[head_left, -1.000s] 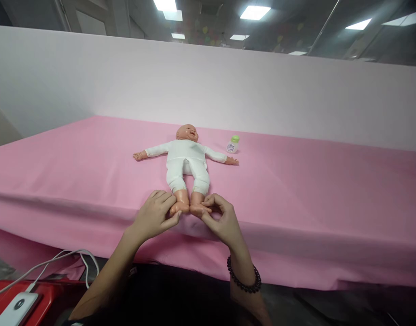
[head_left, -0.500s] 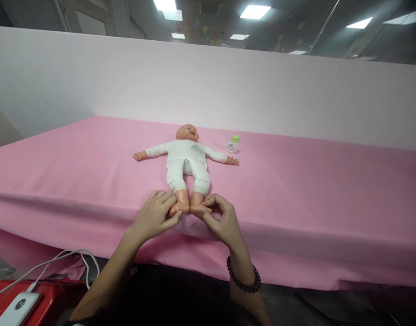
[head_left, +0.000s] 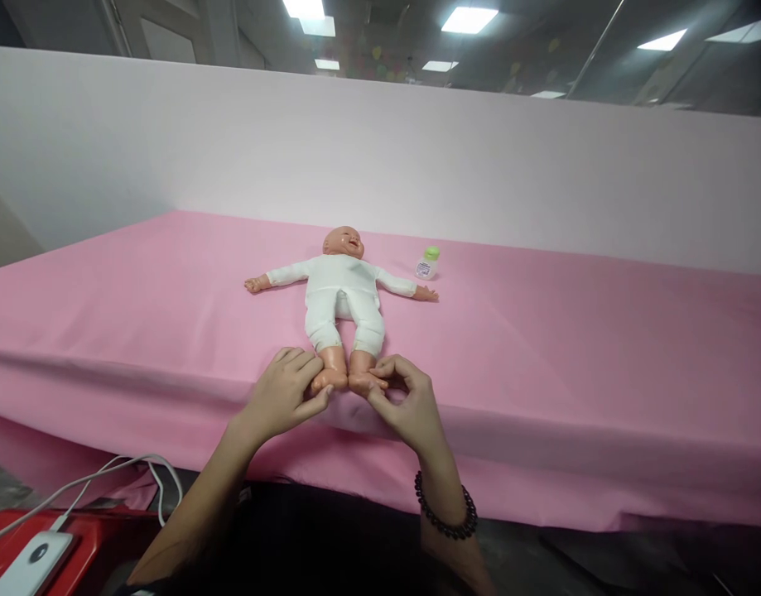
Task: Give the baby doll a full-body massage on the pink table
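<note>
A baby doll (head_left: 343,290) with a white cloth body lies face up, arms spread wide and feet toward me at the front of the pink-covered table (head_left: 541,331). My left hand (head_left: 286,386) is closed on the doll's foot on the left, its thumb at the toes and the fingers along the outer side. The doll's other foot (head_left: 364,381) is pinched between the thumb and fingers of my right hand (head_left: 409,399). Beyond the doll's outstretched hand on the right stands a small clear bottle (head_left: 427,263) with a green cap.
A white partition (head_left: 380,157) rises behind the table. At the lower left, a white power bank (head_left: 36,563) with a white cable (head_left: 88,480) lies on a red stool (head_left: 91,542). The cloth hangs over the table's front edge.
My right thumb has shifted very slightly to the left on the doll's foot. Otherwise the hands, doll and bottle stay as they were.
</note>
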Demonstrator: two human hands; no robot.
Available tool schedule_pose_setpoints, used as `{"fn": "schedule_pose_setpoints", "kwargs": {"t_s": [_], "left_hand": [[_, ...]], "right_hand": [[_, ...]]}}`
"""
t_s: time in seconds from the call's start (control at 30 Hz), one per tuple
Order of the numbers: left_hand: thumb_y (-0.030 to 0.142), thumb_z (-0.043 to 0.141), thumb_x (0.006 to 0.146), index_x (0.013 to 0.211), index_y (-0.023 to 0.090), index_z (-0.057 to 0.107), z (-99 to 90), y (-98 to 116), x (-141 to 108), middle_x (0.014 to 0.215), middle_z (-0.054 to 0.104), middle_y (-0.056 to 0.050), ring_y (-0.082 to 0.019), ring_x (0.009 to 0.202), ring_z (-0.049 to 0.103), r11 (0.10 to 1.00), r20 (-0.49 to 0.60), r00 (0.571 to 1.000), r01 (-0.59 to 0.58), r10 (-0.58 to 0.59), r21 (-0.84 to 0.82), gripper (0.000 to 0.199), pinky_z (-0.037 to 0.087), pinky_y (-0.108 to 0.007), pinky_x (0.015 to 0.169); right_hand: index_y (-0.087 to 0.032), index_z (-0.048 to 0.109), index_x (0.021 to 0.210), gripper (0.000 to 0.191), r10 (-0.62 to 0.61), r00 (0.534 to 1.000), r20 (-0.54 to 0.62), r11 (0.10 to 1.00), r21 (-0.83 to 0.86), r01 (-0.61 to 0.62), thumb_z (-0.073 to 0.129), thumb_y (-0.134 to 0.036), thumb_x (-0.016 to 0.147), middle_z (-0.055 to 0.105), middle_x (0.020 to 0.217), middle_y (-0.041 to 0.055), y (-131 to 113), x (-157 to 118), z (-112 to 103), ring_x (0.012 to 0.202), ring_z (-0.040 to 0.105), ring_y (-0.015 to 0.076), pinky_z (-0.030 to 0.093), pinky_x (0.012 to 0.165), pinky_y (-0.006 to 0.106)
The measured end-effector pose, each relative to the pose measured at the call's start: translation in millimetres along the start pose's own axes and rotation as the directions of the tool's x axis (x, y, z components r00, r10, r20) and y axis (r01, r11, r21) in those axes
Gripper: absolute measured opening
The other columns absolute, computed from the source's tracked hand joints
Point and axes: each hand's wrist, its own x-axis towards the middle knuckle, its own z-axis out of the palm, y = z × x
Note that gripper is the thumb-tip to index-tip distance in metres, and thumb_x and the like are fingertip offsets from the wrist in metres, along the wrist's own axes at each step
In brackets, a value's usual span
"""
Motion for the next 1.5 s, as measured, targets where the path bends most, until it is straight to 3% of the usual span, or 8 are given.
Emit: {"fn": "schedule_pose_setpoints", "kwargs": {"t_s": [0.4,0.7,0.93,1.1,1.27,1.33,1.43,1.5], "left_hand": [[0.030,0.053,0.095,0.079,0.023,0.037,1.1,-1,0,0.078,0.052,-0.001,-0.022,0.077,0.048,1.000,-0.005,1.000,-0.013,0.013,0.003,0.024,0.040,-0.038,0.079],[0.030,0.053,0.095,0.079,0.023,0.036,0.8,-1,0,0.078,0.053,-0.001,-0.022,0.077,0.047,1.000,-0.005,1.000,-0.009,0.009,-0.002,0.025,0.039,-0.038,0.079],[0.031,0.052,0.096,0.079,0.023,0.036,2.0,0,0,0.079,0.052,-0.001,-0.022,0.077,0.046,1.000,0.013,1.000,0.009,-0.009,-0.009,0.025,0.038,-0.038,0.080],[0.034,0.054,0.096,0.079,0.022,0.040,0.6,2,0,0.079,0.053,-0.002,-0.022,0.078,0.047,0.996,0.024,0.998,0.064,-0.062,-0.057,0.025,0.036,-0.038,0.079],[0.050,0.044,0.105,0.076,0.020,0.046,-28.6,7,18,0.075,0.055,0.000,-0.019,0.071,0.051,0.903,0.273,0.944,0.272,-0.184,-0.333,0.041,0.035,-0.033,0.068],[0.054,0.043,0.105,0.073,0.020,0.047,-48.1,8,33,0.072,0.056,0.001,-0.018,0.067,0.051,0.888,0.326,0.914,0.344,-0.242,-0.306,0.046,0.033,-0.032,0.063],[0.062,0.045,0.101,0.077,0.021,0.054,-74.6,3,63,0.077,0.063,-0.001,-0.020,0.068,0.055,0.909,0.333,0.903,0.354,-0.271,-0.221,0.049,0.033,-0.032,0.063],[0.070,0.048,0.097,0.085,0.022,0.063,-82.3,-7,90,0.086,0.070,-0.003,-0.023,0.073,0.060,0.912,0.394,0.889,0.340,-0.233,-0.229,0.052,0.036,-0.032,0.064]], "right_hand": [[-0.022,0.059,0.081,0.012,0.017,1.000,0.016,0.999,0.031,-0.018,0.068,-0.029,0.085,0.064,0.082,0.0037,0,2,-3,0.077,0.064,0.0195,0.054,0.069,0.031],[-0.023,0.053,0.078,0.020,0.038,0.999,0.022,0.999,-0.008,-0.037,0.072,-0.027,0.083,0.055,0.075,-0.0019,1,1,-1,0.065,0.051,0.0136,0.049,0.065,0.029],[-0.023,0.055,0.080,0.020,0.054,0.998,0.037,0.998,0.013,-0.055,0.071,-0.034,0.087,0.059,0.080,0.0008,-1,3,-2,0.072,0.057,0.0163,0.050,0.069,0.030],[-0.023,0.054,0.080,0.026,0.096,0.994,0.058,0.995,-0.004,-0.096,0.072,-0.040,0.089,0.058,0.078,-0.0004,0,4,-1,0.067,0.053,0.0151,0.046,0.065,0.030],[-0.023,0.057,0.084,0.025,0.148,0.983,0.112,0.987,-0.077,-0.140,0.072,-0.043,0.090,0.063,0.082,-0.0001,-3,8,-4,0.074,0.060,0.0170,0.046,0.068,0.031],[-0.023,0.060,0.088,0.027,0.185,0.963,0.195,0.982,-0.066,-0.175,0.072,-0.047,0.091,0.067,0.088,0.0010,-10,11,-8,0.082,0.064,0.0188,0.049,0.074,0.032],[-0.024,0.063,0.094,0.028,0.193,0.926,0.323,0.981,-0.096,-0.171,0.072,-0.050,0.091,0.071,0.095,0.0016,-23,18,-20,0.087,0.067,0.0201,0.051,0.078,0.034],[-0.024,0.064,0.094,0.025,0.155,0.938,0.309,0.980,-0.172,-0.105,0.070,-0.048,0.092,0.072,0.097,0.0024,-31,28,-30,0.088,0.067,0.0216,0.052,0.080,0.036]]}}
